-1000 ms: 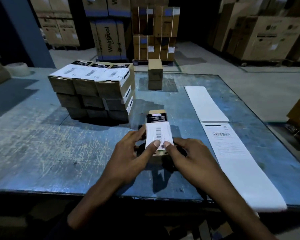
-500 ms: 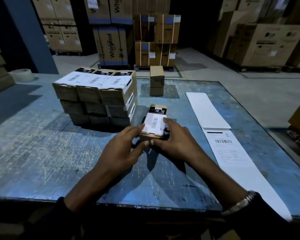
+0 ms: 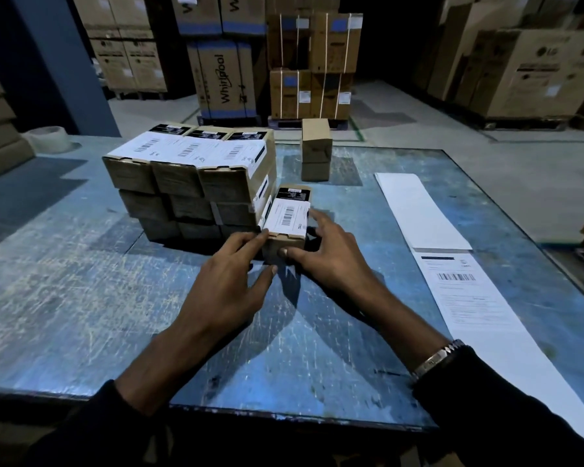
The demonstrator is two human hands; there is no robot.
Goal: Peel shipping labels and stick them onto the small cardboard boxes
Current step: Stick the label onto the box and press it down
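**Both hands on a labelled box beside the stack**

The left hand point(image 3: 230, 284) reaches forward with its fingers fairly straight, the fingertips touching the near left corner of the small cardboard box point(image 3: 285, 227). The right hand point(image 3: 327, 254) grasps the same box from the right: the thumb presses its near face and the fingers curl along the far right side. A metal watch point(image 3: 435, 358) sits on the right wrist above a dark sleeve.

The box stands on the blue table point(image 3: 81, 298), touching or nearly touching the right end of the stack of labelled boxes point(image 3: 189, 176); the dim light makes the gap hard to judge. A white shipping label point(image 3: 289, 219) with a barcode lies on the box's top, and a black panel shows beyond it.

The stack is 3 boxes wide and 3 high on its near face, with white barcode labels on its top row. Behind it, 2 plain boxes point(image 3: 315, 150) stand one on the other. To the right, a long label strip point(image 3: 459, 288) runs along the table, with 1 printed label near its middle. A tape roll point(image 3: 48, 139) rests at the far left. Large cartons point(image 3: 226, 79) fill the floor beyond.
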